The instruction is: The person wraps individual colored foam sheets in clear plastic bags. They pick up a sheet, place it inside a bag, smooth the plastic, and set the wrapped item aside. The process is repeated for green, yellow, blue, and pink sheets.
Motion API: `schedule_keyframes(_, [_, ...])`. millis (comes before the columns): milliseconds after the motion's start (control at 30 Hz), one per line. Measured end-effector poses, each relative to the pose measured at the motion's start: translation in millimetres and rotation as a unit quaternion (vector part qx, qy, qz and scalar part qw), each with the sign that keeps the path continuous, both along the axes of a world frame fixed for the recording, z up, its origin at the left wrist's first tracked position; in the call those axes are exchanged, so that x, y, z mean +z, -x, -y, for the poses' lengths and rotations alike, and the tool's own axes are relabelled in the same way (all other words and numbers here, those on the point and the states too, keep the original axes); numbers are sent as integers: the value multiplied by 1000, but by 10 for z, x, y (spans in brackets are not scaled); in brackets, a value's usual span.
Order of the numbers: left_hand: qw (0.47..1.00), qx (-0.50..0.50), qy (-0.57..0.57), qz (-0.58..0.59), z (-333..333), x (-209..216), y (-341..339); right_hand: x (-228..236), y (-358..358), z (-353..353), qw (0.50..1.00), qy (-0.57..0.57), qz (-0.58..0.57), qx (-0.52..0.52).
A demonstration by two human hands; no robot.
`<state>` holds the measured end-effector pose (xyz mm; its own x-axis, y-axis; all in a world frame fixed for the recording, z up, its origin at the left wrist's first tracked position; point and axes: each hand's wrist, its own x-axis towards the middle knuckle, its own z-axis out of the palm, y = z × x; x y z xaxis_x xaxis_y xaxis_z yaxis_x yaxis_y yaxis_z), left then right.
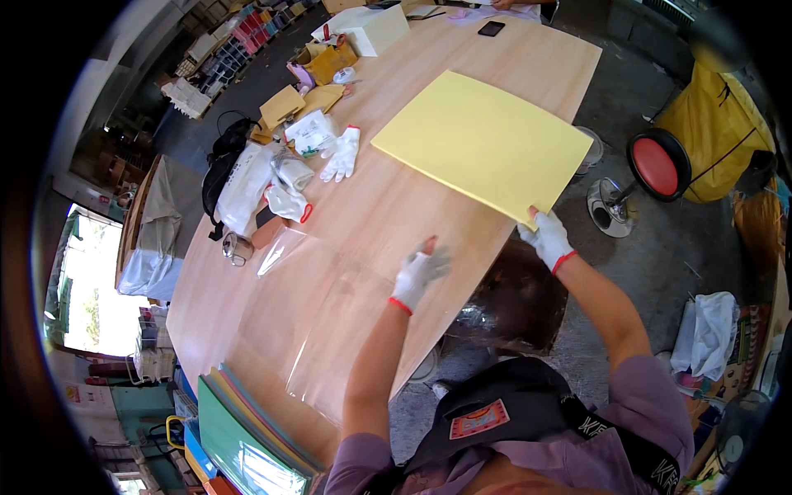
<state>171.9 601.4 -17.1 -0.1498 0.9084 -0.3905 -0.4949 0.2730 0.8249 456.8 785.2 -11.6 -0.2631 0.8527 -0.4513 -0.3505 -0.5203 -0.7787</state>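
A large stack of yellow sheets (487, 140) lies on the wooden table (363, 223) toward its right side. At the near corner, my right hand (546, 237) grips the stack's edge, the bare thumb on top and the other fingers partly hidden. My left hand (419, 272) hovers over the table, left of that corner and apart from the sheets. Motion blurs it a little, but the fingers look spread, with nothing in them. Both hands wear white gloves with red cuffs; bare fingertips show.
A clear plastic sheet (309, 305) covers the near left tabletop. Coloured folders (247, 437) stand at lower left. Spare gloves (341, 154), a metal mug (237, 248) and a white box (363, 31) sit on the table. A red-seated stool (656, 163) stands right; another person's hand (502, 4) shows far off.
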Motion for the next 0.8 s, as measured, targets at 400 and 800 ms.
schedule_keyframes(400, [940,38,42,335,-40,-226,-1348,849,-1818,1827,981,193,-7,22])
schedule_keyframes(800, [921,91,41,375,295,327,-1952,548,-1636,-1180,696,-329,578,271])
